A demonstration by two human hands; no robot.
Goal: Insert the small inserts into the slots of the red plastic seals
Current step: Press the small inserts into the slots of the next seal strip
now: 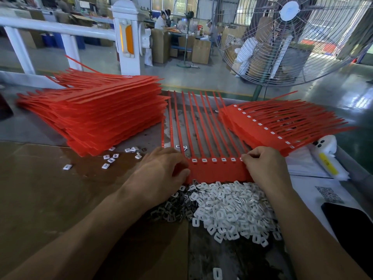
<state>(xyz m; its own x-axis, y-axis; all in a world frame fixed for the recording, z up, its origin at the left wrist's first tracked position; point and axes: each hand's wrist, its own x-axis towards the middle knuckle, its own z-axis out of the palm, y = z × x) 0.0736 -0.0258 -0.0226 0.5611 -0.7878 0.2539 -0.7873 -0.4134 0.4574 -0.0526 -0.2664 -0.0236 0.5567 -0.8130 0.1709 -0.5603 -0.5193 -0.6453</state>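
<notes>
A red strip of joined plastic seals (217,170) lies flat in front of me, its thin tails pointing away. Several of its slots hold white inserts (214,159). My left hand (161,172) grips the strip's left end, fingers curled over its edge. My right hand (264,166) pinches the strip's right end at a slot; whether an insert is between its fingertips is hidden. A heap of loose white inserts (228,209) lies just below the strip, with darker metal pieces (171,209) at its left.
A tall stack of red seal strips (96,116) sits at the left, a smaller fitted stack (282,126) at the right. Stray inserts (113,158) dot the cardboard. A white and yellow device (327,156), papers and a dark phone (349,229) lie right. A big fan (292,37) stands behind.
</notes>
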